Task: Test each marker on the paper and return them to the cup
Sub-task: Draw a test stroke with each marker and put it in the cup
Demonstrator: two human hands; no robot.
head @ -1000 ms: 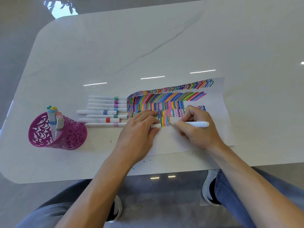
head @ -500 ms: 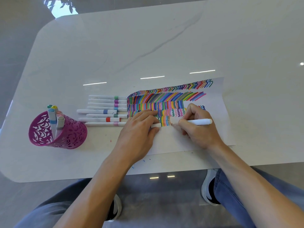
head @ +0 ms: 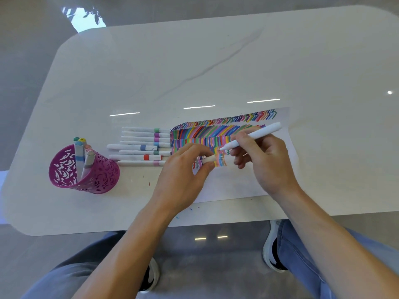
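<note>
My right hand grips a white marker, its tip raised just above the paper and pointing left. My left hand pinches the marker's white cap over the paper, the cap's opening facing the tip a short way off. The paper carries rows of many-coloured strokes. A magenta cut-out cup stands at the left with several markers upright in it. Several capped white markers lie in a row between cup and paper.
The white marble-look table stretches far behind the paper. Its near edge runs just below my wrists, with small ink spots close to it. My knees and shoes show under the edge.
My right hand lifted the marker off the paper and tilted it up. My left hand rose from the sheet with the cap, turning it toward the tip.
</note>
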